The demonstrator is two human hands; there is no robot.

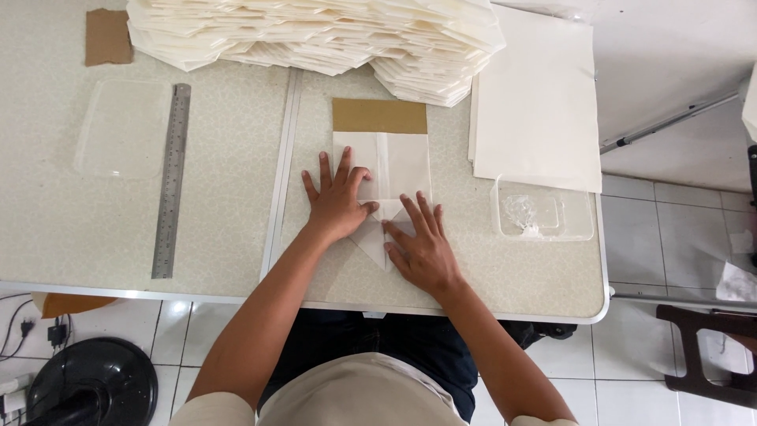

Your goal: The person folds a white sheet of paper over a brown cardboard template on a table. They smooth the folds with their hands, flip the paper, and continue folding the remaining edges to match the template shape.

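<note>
A white paper bag (406,162) lies flat on the table (229,197), with a brown cardboard insert (379,116) sticking out of its far end. My left hand (337,201) rests flat on the bag's left half, fingers spread. My right hand (422,244) presses flat on the near end, where the paper is folded into a point (372,241). Neither hand grips anything.
A big stack of folded white bags (315,35) fills the far edge. Flat white sheets (536,102) lie at right, with a clear plastic tray (544,211) near them. At left are a metal ruler (172,180), a clear lid (124,128) and a cardboard piece (108,36).
</note>
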